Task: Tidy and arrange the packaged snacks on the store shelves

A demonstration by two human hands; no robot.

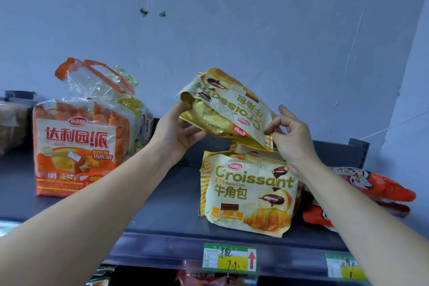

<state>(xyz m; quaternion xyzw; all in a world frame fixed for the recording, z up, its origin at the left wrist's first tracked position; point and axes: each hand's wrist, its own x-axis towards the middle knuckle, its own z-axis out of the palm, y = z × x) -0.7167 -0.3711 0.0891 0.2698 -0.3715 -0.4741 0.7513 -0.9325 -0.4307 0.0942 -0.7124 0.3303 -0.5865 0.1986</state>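
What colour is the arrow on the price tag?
Red arrow; clearest in the head view.

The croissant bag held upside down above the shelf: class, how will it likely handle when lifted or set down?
The held croissant bag is probably floppy: its film creases and its edge folds where the left hand grips. It seems light, since the right hand only pinches a corner. Its glossy film may slip.

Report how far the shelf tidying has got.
Done: the front croissant bag and orange cake bag stand facing out on the shelf. In hand: left hand and right hand hold a second croissant bag upside down. Remaining: placing it, straightening red packets lying at right.
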